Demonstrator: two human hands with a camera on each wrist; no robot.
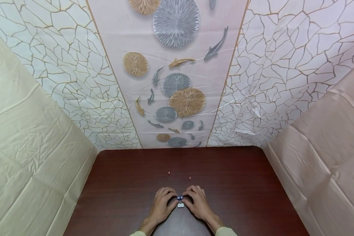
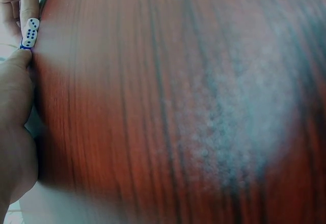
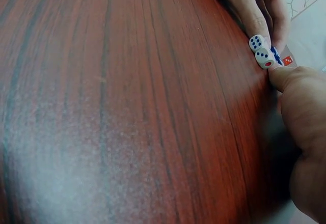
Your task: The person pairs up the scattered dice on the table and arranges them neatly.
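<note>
Two blue dice (image 1: 180,197) sit side by side on the table between the hands. From the left, my left hand (image 1: 162,203) pinches one blue die with thumb and index finger. On the other side my right hand (image 1: 197,201) pinches the other die the same way. Two white dice (image 1: 181,205) lie side by side just in front of the blue pair, nearer the body. Close up in the right wrist view, the white dice (image 3: 264,56) show blue pips and one red pip, and the blue dice (image 3: 276,56) are mostly hidden behind them.
Farther back on the dark wooden table (image 1: 121,183) lie two red dice, one red die (image 1: 169,172) to the left and another red die (image 1: 190,178) to the right. A patterned cloth (image 1: 177,98) rises behind the table, with plain cloth walls at both sides.
</note>
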